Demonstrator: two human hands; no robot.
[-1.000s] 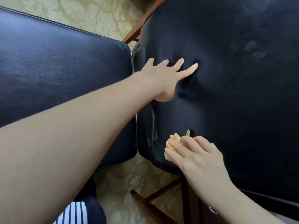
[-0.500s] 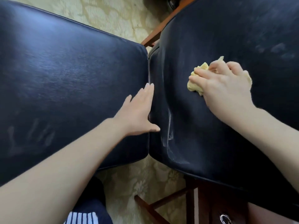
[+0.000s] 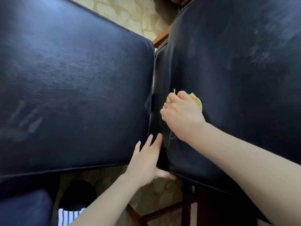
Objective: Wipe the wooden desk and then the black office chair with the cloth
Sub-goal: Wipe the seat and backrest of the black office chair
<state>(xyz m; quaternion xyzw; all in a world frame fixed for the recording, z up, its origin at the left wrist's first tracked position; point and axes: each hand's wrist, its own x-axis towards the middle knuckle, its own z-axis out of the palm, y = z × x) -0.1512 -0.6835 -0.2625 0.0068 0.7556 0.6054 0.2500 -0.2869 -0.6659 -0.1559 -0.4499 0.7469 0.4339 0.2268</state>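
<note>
You have the black chair (image 3: 73, 79) standing on beige patterned carpet (image 3: 130, 13), its reddish wooden frame (image 3: 188, 214) underneath. Two black leather pads sit side by side with a narrow gap between them. On the right pad (image 3: 244, 79) lies the yellow cloth (image 3: 197, 101), under your right hand (image 3: 182, 115).

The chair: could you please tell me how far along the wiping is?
Desk out of view, so unconfirmed. In hand: right hand grips the cloth on the edge of the right cushion; left hand rests at the gap. Remaining: dusty streaks higher on that cushion, a handprint on the left cushion.
</note>
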